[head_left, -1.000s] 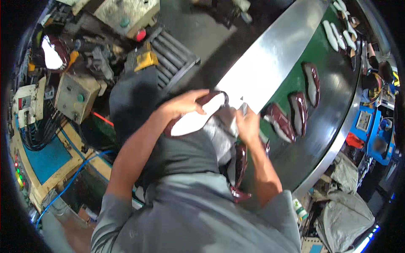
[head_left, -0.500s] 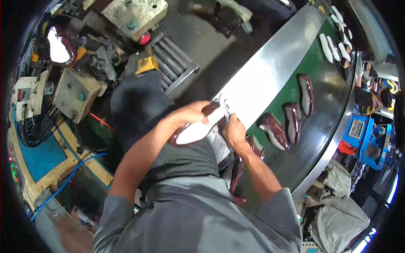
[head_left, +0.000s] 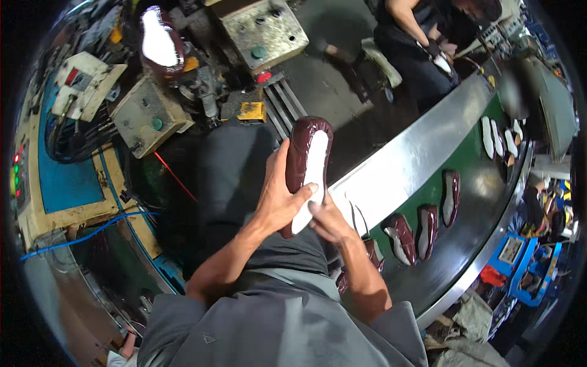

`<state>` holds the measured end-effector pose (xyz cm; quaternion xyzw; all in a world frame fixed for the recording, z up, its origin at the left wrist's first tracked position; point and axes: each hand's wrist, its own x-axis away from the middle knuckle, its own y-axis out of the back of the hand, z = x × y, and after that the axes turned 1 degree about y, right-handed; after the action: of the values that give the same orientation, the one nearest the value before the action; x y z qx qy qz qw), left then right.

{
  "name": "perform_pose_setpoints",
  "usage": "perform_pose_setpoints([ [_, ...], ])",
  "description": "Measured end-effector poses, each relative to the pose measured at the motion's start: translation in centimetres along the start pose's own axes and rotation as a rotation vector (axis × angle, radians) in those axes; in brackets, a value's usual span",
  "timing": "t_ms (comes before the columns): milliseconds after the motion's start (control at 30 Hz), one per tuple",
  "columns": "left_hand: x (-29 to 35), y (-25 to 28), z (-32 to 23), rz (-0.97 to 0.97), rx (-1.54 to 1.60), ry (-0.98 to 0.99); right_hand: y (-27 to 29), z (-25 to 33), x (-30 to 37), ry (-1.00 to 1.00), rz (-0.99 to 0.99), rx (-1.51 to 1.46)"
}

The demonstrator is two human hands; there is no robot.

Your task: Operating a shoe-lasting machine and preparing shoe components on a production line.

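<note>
Upright in front of me is a glossy dark-red shoe upper, its white underside turned toward me. My left hand is closed round its left side, the thumb lying on the white. My right hand is closed at the lower right end of the same shoe, its fingers slightly blurred and partly hidden. Just right of that hand, a thin curved metal tool lies on the bright metal ledge. Several more dark-red shoes rest on the green belt to the right.
White-bottomed shoe pieces lie farther up the belt. A machine holding a shoe and metal control boxes stand at left. Another person works at the far end of the ledge. Blue crates stand at right.
My hands have turned the shoe from slanted to upright. The metal tool has left my right hand, which now grips the shoe. The view has shifted, bringing another person into sight.
</note>
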<state>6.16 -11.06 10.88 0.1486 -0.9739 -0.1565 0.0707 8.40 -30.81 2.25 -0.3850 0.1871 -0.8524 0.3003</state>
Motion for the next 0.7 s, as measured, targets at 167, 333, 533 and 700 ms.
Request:
perform_pose_setpoints([
  [167,-0.7,6.7,-2.0,-0.003,0.606,0.086,-4.9,1.4,-1.7,-0.056,0.345,-0.259],
  [333,0.5,10.7,0.5,-0.061,0.432,0.032,-8.2,2.2,-2.7,0.01,0.355,0.269],
  [533,2.5,13.0,4.0,-0.02,0.836,0.014,-11.7,1.8,-1.9,0.143,0.34,0.538],
  [700,2.4,11.4,6.4,-0.058,0.564,-0.119,-12.7,2.5,-3.7,0.295,0.289,0.562],
])
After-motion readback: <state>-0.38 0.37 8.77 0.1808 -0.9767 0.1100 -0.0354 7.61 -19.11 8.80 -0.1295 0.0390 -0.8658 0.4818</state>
